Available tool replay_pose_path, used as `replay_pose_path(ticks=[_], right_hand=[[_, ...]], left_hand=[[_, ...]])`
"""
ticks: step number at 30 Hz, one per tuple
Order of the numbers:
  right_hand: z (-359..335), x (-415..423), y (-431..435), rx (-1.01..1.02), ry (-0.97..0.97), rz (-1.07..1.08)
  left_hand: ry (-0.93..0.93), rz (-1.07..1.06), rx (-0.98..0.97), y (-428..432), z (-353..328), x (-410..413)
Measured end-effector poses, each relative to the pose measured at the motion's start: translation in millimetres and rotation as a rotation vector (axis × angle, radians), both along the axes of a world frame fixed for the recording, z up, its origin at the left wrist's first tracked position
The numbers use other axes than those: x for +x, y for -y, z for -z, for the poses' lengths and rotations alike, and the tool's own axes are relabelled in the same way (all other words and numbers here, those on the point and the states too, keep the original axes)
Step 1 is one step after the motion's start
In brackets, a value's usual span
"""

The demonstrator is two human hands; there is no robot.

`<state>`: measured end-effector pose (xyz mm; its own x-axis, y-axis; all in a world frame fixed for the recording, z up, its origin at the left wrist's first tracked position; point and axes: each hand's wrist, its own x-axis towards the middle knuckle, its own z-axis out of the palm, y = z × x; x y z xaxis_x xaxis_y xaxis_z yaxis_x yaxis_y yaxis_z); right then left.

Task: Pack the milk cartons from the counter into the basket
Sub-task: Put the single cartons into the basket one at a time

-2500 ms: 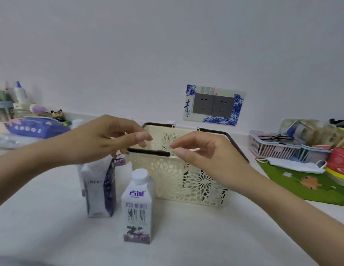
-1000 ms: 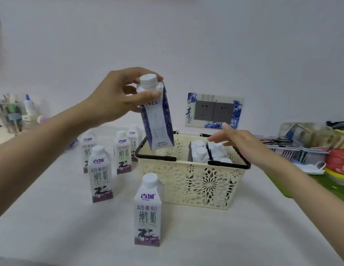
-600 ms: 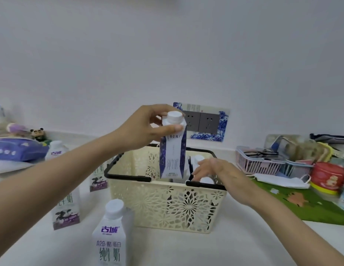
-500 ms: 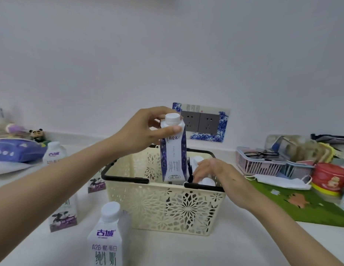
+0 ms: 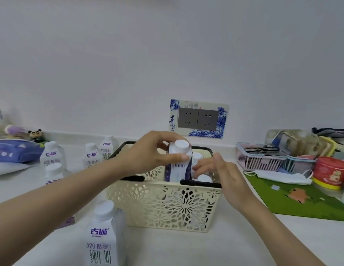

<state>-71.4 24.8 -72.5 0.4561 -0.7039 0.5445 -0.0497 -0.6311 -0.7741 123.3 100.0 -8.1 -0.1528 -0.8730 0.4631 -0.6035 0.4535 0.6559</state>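
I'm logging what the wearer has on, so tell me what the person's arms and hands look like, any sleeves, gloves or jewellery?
Both forearms are bare right to the frame edge: no sleeves or gloves. The left hand and right hand show no rings, and neither wrist shows a watch or bracelet.

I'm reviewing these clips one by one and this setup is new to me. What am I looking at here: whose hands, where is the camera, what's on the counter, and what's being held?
There is no robot: a person wears a wide-angle camera on the head, looking down at their own bare hands. The left hand grips a milk carton near its cap, lowering it into a cream basket that already holds cartons. The right hand is open, fingers inside the basket beside those cartons. More cartons stand on the white counter, one nearest the camera. A green mat and clutter lie on the right.
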Motion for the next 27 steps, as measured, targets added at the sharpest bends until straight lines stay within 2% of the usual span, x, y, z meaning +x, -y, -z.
replay_pose_path(ticks=[3, 10, 16, 19, 21, 23, 25, 27], right_hand=[[6.3, -0.8, 0.7, -0.026, 0.028, 0.026], [8.1, -5.6, -5.4, -0.073, 0.049, 0.081], [7.8, -7.3, -7.6, -0.088, -0.023, 0.090], [6.7, -9.8, -9.2, -0.138, -0.051, 0.114], [4.5, -14.9, -8.1, -0.189, -0.073, 0.152], [2.0, -20.5, -5.1, -0.197, -0.101, 0.177], [1.9, -23.5, -3.2, -0.150, -0.107, 0.158], [4.2, -22.4, -3.9, -0.091, -0.078, 0.114]], left_hand=[[0.142, -0.028, 0.054, -6.7, 5.8, -7.6], [0.192, -0.045, 0.157, -4.8, 5.2, -4.8], [0.136, -0.030, 0.334, -2.4, 8.3, 7.1], [0.094, -0.091, 0.366, -5.0, 7.2, 9.4], [0.123, -0.190, 0.487, -6.1, 3.6, 11.9], [0.330, -0.265, 0.699, -7.9, -1.6, 13.4], [0.469, -0.272, 0.872, -7.5, -5.2, 10.9], [0.493, -0.246, 0.951, -2.8, -6.6, 5.5]])
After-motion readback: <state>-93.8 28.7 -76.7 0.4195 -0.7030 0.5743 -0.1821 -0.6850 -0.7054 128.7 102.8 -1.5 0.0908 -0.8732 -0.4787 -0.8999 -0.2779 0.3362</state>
